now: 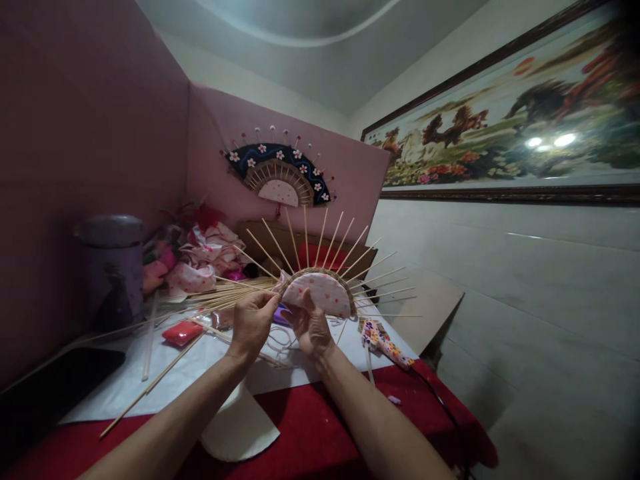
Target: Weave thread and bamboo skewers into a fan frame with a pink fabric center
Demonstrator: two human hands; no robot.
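Note:
A half-round handmade fan [320, 293] is held up in the middle of the head view. Its base is wrapped in pale cloth with red spots, edged with brown braided cord, and thin wooden sticks radiate from the curved rim. My right hand [314, 328] grips the base from below, thumb on the cloth face and the other fingers partly hidden behind. My left hand [255, 323] pinches the left end of the braided rim; whether a loose cord end is in that pinch I cannot tell. Below my left forearm lies a white half-round piece [243, 427].
A bundle of sticks [220, 291] lies behind my left hand, near a red packet [182, 333]. Flower-patterned glue gun [385, 343] rests right, its cable over the red cloth [400, 407]. A finished dark fan [277, 167] hangs behind; a phone [65, 380] and canister [113, 273] stand left.

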